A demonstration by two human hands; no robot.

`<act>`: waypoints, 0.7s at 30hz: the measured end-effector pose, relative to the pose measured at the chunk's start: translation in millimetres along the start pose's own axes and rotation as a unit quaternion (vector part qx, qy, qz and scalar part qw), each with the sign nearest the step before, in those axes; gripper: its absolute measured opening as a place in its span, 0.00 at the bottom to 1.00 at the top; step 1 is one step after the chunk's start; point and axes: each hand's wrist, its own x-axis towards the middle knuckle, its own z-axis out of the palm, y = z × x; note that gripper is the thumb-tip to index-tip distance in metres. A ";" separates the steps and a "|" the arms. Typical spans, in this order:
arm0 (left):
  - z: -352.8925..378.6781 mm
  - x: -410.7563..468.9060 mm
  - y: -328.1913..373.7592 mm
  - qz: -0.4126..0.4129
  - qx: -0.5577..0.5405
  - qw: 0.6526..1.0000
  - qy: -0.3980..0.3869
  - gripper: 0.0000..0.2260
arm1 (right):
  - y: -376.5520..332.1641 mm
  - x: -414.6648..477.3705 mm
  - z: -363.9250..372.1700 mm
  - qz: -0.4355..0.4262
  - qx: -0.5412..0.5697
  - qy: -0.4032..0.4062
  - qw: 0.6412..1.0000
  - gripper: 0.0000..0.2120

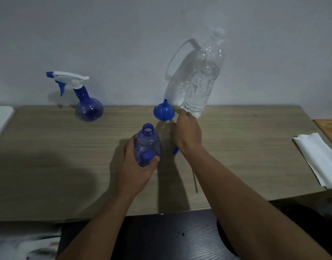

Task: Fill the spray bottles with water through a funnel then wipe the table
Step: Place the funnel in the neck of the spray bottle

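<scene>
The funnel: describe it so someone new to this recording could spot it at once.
Start at the tall clear water bottle against the wall at the table's back edge. Just to its left sits the funnel, mouth-down, spout up. Unlike the see-through blue spray bottles, it is small, cone-shaped and solid opaque blue.

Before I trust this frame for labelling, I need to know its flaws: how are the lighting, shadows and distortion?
Head view: dim, bluish light; the water bottle throws a tall shadow on the wall, and both arms shadow the table. Wide-angle bending tilts the water bottle and curves the table's edges. The left hand and open spray bottle look fairly sharp; the corners are soft.
</scene>
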 end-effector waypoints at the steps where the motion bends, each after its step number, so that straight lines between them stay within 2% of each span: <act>1: -0.3 0.1 1.1 0.006 0.005 1.000 0.003 0.33 | -2.5 9.6 4.5 -0.035 -0.025 -0.011 0.999 0.17; 4: -0.8 0.7 4.8 0.032 0.013 0.999 0.001 0.30 | -3.2 38.0 17.8 -0.140 -0.132 -0.047 0.980 0.24; 8: -3.3 2.0 4.5 0.035 0.022 0.999 0.000 0.31 | -2.1 70.3 19.7 -0.186 -0.180 -0.083 0.962 0.30; 11: -2.1 1.5 3.4 0.037 0.024 0.999 0.007 0.30 | -5.4 87.5 20.2 -0.240 -0.243 -0.135 0.930 0.33; 16: 1.5 1.2 4.8 0.029 0.001 0.999 0.019 0.32 | -8.9 104.5 25.7 -0.243 -0.272 -0.181 0.913 0.22; 21: 2.9 0.4 6.5 0.043 0.010 0.998 0.041 0.32 | -17.0 110.0 17.7 -0.243 -0.285 -0.218 0.902 0.20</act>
